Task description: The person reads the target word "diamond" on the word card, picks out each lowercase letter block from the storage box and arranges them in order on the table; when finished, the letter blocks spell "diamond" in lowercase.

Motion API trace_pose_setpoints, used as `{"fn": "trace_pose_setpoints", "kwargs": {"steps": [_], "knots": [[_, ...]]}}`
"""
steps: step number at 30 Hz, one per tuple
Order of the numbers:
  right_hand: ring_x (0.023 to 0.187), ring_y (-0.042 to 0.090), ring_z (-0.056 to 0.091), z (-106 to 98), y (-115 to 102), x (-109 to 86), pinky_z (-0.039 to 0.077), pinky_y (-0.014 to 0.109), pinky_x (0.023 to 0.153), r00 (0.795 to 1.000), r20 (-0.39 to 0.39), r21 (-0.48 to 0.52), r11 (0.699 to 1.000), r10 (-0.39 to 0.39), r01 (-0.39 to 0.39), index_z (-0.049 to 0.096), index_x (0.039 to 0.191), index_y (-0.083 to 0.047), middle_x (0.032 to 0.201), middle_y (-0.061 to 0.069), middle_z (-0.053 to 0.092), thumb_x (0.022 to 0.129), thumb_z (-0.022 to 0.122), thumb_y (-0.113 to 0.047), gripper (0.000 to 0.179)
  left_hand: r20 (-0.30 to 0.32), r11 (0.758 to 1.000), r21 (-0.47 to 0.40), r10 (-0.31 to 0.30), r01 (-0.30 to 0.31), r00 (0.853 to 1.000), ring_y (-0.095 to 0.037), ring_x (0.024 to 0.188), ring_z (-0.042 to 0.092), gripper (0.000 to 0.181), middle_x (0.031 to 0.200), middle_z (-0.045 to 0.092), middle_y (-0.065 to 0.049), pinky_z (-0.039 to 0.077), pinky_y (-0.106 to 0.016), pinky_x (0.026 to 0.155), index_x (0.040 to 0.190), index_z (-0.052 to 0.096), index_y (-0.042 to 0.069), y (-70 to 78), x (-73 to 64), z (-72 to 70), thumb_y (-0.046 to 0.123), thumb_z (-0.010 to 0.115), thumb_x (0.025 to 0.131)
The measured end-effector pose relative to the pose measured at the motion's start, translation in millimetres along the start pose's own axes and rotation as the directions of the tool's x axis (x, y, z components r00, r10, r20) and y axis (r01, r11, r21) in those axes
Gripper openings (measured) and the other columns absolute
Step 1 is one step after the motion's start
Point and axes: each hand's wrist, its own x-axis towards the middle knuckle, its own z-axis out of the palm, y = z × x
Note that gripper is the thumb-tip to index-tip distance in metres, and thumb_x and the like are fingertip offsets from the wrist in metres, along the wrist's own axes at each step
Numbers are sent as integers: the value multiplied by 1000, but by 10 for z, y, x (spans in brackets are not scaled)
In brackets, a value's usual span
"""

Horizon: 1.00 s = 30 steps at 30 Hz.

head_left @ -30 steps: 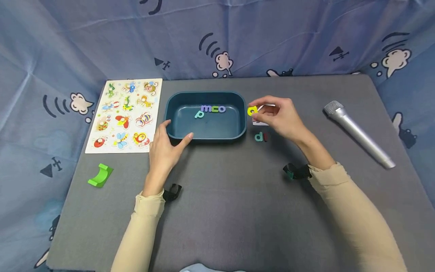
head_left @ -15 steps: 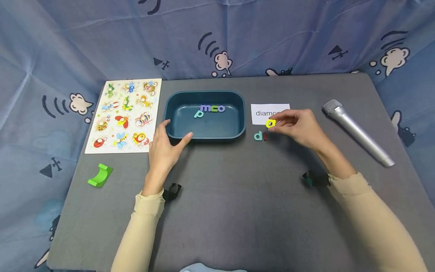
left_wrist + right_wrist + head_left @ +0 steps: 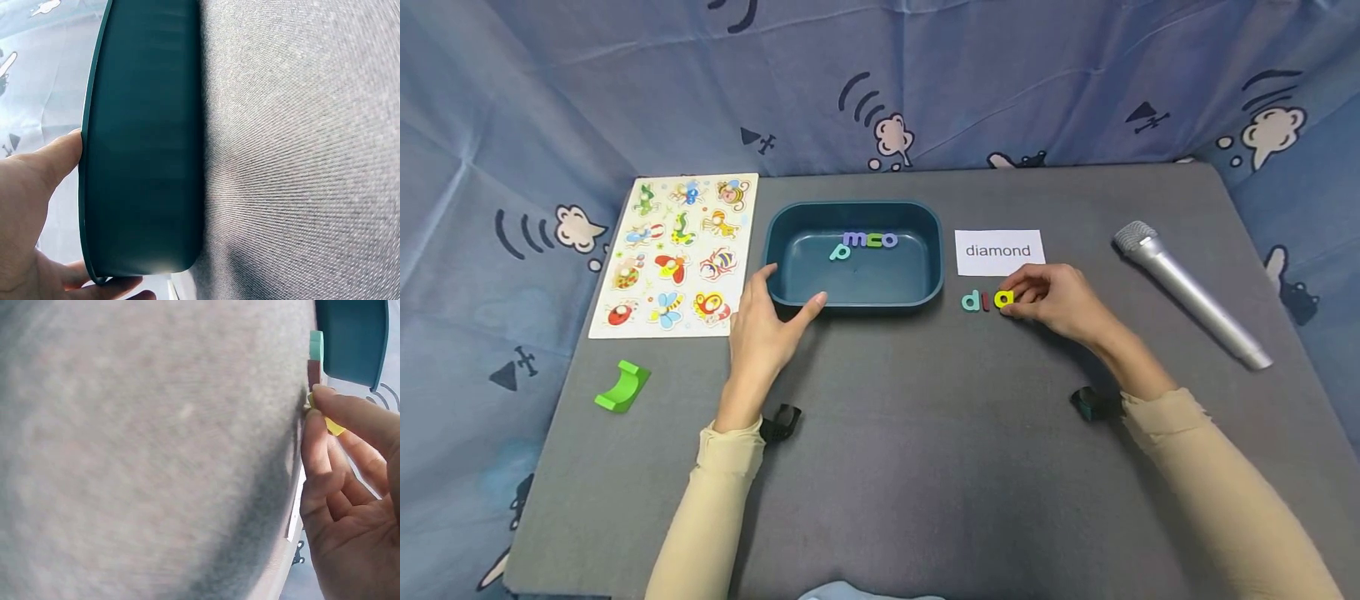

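Note:
In the head view my right hand pinches a yellow letter "a" between thumb and fingers, low over the table. Just left of it lie a dark red letter "i" and a teal letter "d", forming a row. Above this row is a white card printed "diamond". My left hand grips the near left corner of a dark teal tray, thumb at the front rim and fingers round the left side. In the tray lie a purple "m" and several other coloured letters.
A silver microphone lies at the right. On the left, a sheet of insect pictures reaches close to the tray, with a green curved block nearer me. A patterned blue cloth hangs behind the table.
My right hand has carried the yellow "a" from beside the tray's right edge rightward and down to the row's right end, uncovering the card. The left hand stays at the tray.

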Motion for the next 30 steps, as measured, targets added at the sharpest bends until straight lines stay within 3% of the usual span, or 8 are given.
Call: {"fn": "trace_pose_setpoints", "kwargs": {"steps": [6, 14, 20, 25, 30], "knots": [[74, 11, 54, 14, 29, 6, 40, 20, 66, 998, -34, -100, 994, -58, 55, 81, 104, -5, 88, 10, 69, 84, 88, -3, 21, 1, 1000, 5, 7, -7, 1000, -38, 151, 43, 97, 167, 41, -18, 33, -61, 119, 164, 34, 11, -6, 1, 2, 62, 73, 92], [82, 20, 50, 9, 33, 9, 35, 22, 70, 996, -19, -182, 980, -87, 82, 84, 109, -7, 105, 12, 68, 85, 89, -8, 24, 0, 1000, -3, 7, -7, 1000, -38, 151, 43, 97, 167, 41, -17, 33, -61, 119, 164, 34, 11, -10, -5, 0, 63, 73, 92], [84, 21, 52, -6, 1, 26, 36, 23, 72, 997, -25, -190, 980, -66, 60, 83, 114, -6, 109, 13, 69, 85, 90, -10, 30, 3, 1000, -1, 5, -5, 1000, -38, 151, 42, 97, 168, 40, -17, 33, -61, 119, 164, 33, 10, -9, -5, -1, 62, 73, 92], [87, 22, 54, -9, -95, 97, 36, 23, 72, 993, -95, -186, 982, -64, 45, 81, 117, -8, 105, 10, 70, 85, 90, -10, 33, 4, 1000, -2, 10, -10, 1000, -38, 151, 42, 97, 168, 40, -18, 33, -60, 119, 163, 34, 10, -10, 1, 7, 62, 73, 92], [99, 28, 58, 78, -335, 237, 41, 22, 79, 978, -180, -79, 993, -102, 89, 77, 124, -5, 113, 15, 69, 89, 85, -6, 36, 0, 1000, 4, 5, -5, 1000, -39, 151, 43, 97, 168, 40, -18, 33, -62, 121, 163, 34, 10, -13, 10, 12, 63, 73, 92]]}}
